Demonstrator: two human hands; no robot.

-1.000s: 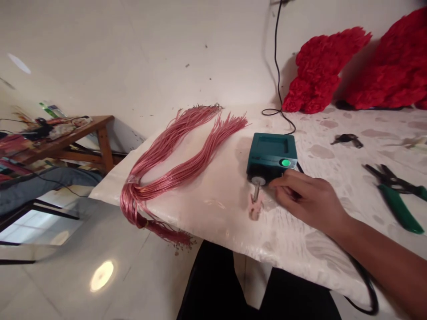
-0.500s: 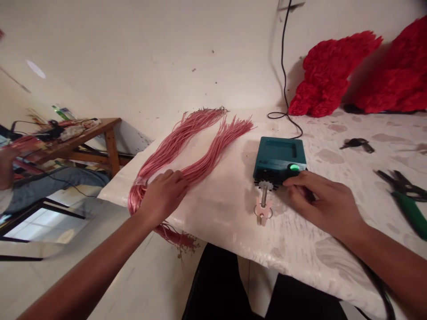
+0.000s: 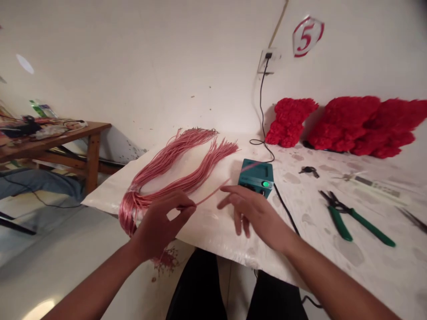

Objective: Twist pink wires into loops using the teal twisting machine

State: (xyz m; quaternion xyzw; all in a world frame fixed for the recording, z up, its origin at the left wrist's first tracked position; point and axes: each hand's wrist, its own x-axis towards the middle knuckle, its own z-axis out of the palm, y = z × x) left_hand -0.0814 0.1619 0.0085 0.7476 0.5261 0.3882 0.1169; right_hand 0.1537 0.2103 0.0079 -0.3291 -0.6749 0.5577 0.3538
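My left hand (image 3: 167, 218) pinches a single thin pink wire (image 3: 211, 194) between thumb and fingertips. The wire runs up and to the right, past the fingers of my right hand and over the teal box. Beside it my right hand (image 3: 253, 213) is open, its fingers apart. A bundle of pink wires (image 3: 193, 178) lies behind my left hand, gathered and folded at the table's left edge, with some ends hanging below. Behind my right hand stands the teal box (image 3: 255, 173) with a lit green button (image 3: 266, 184); its lower front is partly hidden.
Green-handled pliers (image 3: 343, 211) lie open on the right, near a white tool (image 3: 376, 186) and a small black object (image 3: 309, 171). Red fluffy bundles (image 3: 350, 120) stand against the wall. A black cord (image 3: 262, 102) runs to the wall socket. Another table (image 3: 66, 138) stands left.
My left hand has risen off the bundle with one wire. My right hand has left the teal box's front and moved left beside that wire. The view has shifted upward and right.
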